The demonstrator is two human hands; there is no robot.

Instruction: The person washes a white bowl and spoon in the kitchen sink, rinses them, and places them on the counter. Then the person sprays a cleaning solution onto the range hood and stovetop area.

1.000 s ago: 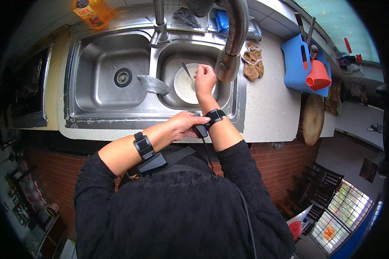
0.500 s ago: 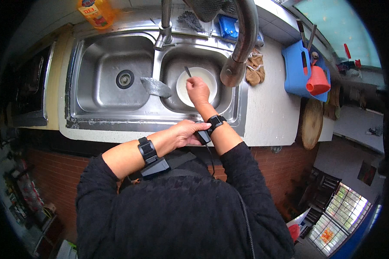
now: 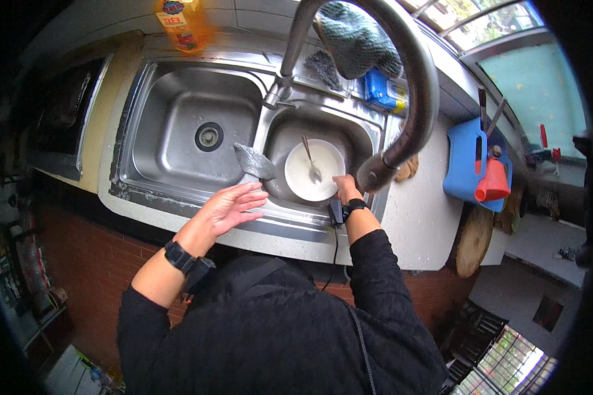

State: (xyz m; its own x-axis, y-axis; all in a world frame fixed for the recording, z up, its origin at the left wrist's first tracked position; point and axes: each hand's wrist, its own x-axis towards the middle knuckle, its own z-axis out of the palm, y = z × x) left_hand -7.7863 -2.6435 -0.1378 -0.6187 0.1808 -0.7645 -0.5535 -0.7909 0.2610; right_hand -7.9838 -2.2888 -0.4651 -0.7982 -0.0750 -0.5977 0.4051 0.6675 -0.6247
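A white bowl (image 3: 295, 182) sits in the right basin of a steel sink, with a metal spoon (image 3: 315, 174) leaning inside it and something pale at the bottom. My right hand (image 3: 346, 189) grips the bowl's right rim, the thumb over the edge; its other fingers are mostly hidden. Above the sink's front edge, my left hand (image 3: 232, 208) is open and empty, fingers stretched toward the bowl. Just beyond its fingertips, a grey scrubbing pad (image 3: 255, 162) lies across the divider between the two basins.
A curved faucet (image 3: 431, 85) arches over the right basin, its head close to my right hand. Behind the sink are an orange bottle (image 3: 186, 29), a dark scourer (image 3: 323, 70), a grey-green cloth (image 3: 359, 41) and a blue packet (image 3: 383, 92). A blue holder (image 3: 464, 161) stands right.
My right hand has let go of the spoon and moved to the bowl's right rim. My left hand has left the right wrist, moving left and opening. The view has shifted.
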